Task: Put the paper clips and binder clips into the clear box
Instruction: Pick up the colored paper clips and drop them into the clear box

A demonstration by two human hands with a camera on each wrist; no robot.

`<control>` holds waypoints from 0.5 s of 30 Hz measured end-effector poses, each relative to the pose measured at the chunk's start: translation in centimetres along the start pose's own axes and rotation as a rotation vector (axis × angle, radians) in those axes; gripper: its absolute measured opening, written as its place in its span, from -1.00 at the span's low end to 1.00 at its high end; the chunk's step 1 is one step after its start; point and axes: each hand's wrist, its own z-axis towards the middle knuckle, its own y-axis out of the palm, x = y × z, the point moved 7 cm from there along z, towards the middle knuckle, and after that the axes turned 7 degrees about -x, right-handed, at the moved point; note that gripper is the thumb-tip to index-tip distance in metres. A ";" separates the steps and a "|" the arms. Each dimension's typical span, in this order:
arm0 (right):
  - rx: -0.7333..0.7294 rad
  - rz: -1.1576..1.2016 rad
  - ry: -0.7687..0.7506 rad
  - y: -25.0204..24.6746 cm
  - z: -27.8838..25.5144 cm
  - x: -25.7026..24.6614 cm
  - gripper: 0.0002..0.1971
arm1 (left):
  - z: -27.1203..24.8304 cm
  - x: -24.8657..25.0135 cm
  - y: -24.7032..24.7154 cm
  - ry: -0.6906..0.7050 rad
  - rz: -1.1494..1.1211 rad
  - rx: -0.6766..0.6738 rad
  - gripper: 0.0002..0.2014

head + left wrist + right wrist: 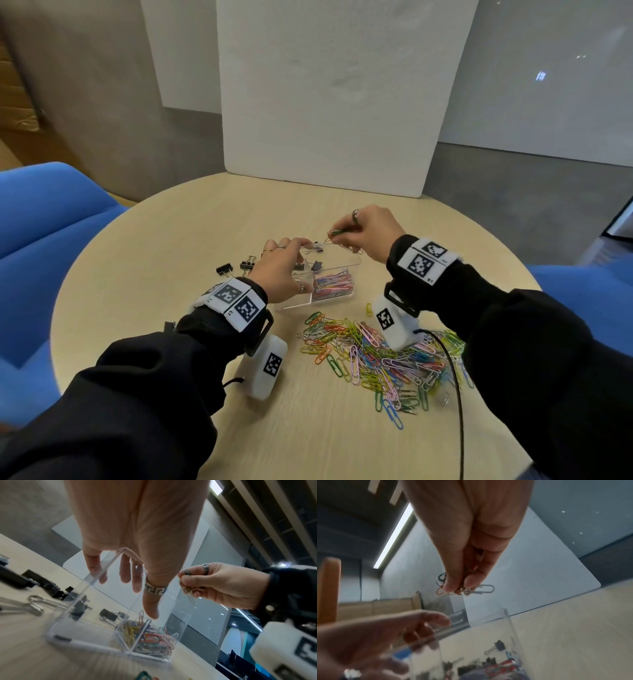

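Observation:
The clear box (pixel 356 262) stands mid-table, with coloured paper clips (pixel 334 286) in its near-right compartment and a black binder clip (pixel 317 265) further back. My left hand (pixel 291 263) holds the box's left part, fingers over the far rim and thumb at the near side. My right hand (pixel 346 236) pinches a small bunch of paper clips (pixel 337 232) above the far rim. The left wrist view shows the box wall (pixel 96 572), my thumb and the filled compartment (pixel 150 639). In the right wrist view the pinched clips (pixel 484 588) hang above the box (pixel 513 628).
A big pile of coloured paper clips (pixel 376 356) lies on the round table (pixel 171 240) in front of the box. Several black binder clips (pixel 226 269) lie left of it. A white board (pixel 342 102) stands at the back. Blue chairs (pixel 51 222) flank the table; a black cable (pixel 455 377) crosses the pile.

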 end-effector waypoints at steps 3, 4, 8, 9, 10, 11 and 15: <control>-0.072 -0.116 -0.006 1.9 0.5 0.3 -0.78 | 0.0 -0.1 0.0 0.003 0.002 0.001 -0.26; -0.098 -0.139 -0.008 2.5 0.5 0.4 -0.77 | 0.0 -0.1 0.0 0.005 0.000 0.001 -0.26; -0.207 -0.210 -0.005 3.9 0.5 0.8 -0.73 | 0.1 -0.2 0.1 0.006 -0.005 0.003 -0.26; -0.202 -0.214 -0.012 3.6 0.5 0.7 -0.73 | 0.1 -0.2 0.1 0.006 -0.007 0.004 -0.26; -0.187 -0.212 -0.027 3.2 0.5 0.5 -0.73 | 0.1 -0.1 0.0 0.006 -0.009 0.006 -0.26; -0.177 -0.206 -0.041 2.7 0.5 0.2 -0.70 | 0.1 -0.1 0.0 0.005 -0.010 0.007 -0.26; -0.325 -0.388 -0.017 4.1 0.0 -0.1 -0.47 | 0.1 -0.1 0.1 0.004 -0.020 0.005 -0.26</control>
